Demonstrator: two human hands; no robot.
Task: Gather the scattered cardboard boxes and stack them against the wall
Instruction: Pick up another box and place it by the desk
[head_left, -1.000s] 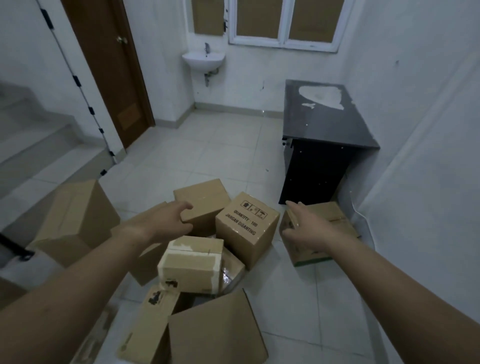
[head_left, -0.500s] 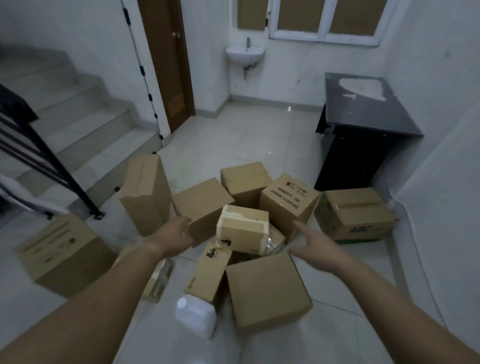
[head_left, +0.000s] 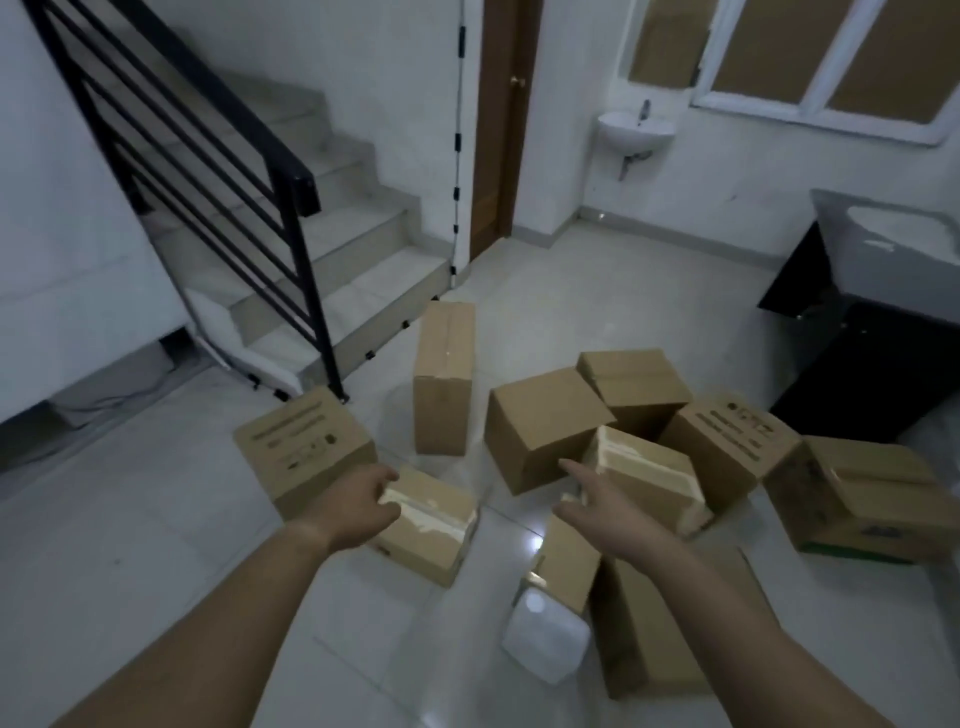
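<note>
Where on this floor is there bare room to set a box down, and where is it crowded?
Bare tiles lie left of the printed box by the railing, and beyond the box pile, between the brown door and the black cabinet. The pile itself, around the right hand, is crowded: boxes touch and lean.

Home stairwell hall (tiled): staircase, door, wall sink.

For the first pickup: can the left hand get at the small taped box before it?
Probably yes: the left hand is at the edge of the small taped box, and nothing covers it.
</note>
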